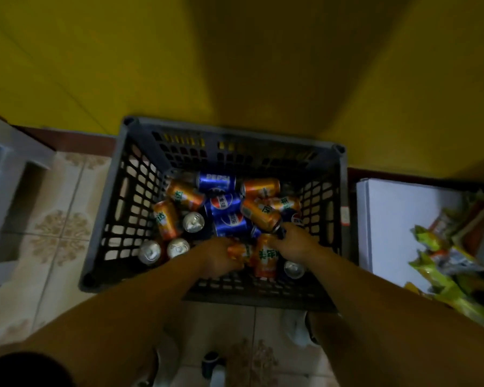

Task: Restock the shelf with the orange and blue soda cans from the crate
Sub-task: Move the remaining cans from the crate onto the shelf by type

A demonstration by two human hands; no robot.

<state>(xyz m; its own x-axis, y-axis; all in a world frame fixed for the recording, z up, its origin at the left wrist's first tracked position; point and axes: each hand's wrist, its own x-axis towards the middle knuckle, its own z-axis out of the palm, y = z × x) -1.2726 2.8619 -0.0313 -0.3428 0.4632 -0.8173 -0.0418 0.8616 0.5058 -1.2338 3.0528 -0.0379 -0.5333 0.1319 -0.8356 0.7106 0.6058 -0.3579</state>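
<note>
We judge the restock barely begun. The crate [140, 152] stands on the tiled floor against the yellow wall and holds a good heap. Orange cans [183, 194] and blue cans [227, 205] lie on their sides, jumbled across its bottom, and a few more stand upright with silver tops [193, 222] showing. No shelf with sodas is in view, so we cannot say how many are already placed.

Both arms reach down into the near side of the crate. The left hand [218, 256] has its grip curled round an orange can [239, 251] that lies low in the crate, not yet lifted. The right hand [294, 241] rests among the cans just beside it, against another orange one [266, 256]. Blur and dim light hide its fingers, so we cannot tell whether that grip holds anything.

Nearly all the work looks to be ahead: lifting this pair out, carrying them to the shelf, then returning for the rest.
</note>
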